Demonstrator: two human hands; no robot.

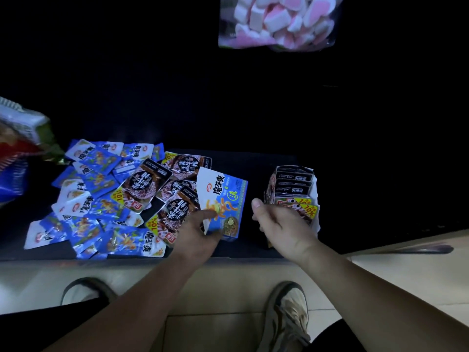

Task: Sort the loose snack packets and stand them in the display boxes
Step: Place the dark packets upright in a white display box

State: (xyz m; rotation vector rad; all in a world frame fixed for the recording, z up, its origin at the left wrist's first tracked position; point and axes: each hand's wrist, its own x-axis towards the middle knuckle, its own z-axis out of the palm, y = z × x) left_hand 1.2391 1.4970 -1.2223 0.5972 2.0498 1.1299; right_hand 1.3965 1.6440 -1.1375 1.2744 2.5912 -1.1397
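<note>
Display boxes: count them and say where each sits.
2. The blue box stands mid-table beside the loose packets, held by the left hand; the white box of dark packets is right of it, by the right hand. Darkness may hide others.

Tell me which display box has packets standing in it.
The right-hand box, by the right hand: dark packets stand in a row inside. The blue box at the left hand shows none.
</note>
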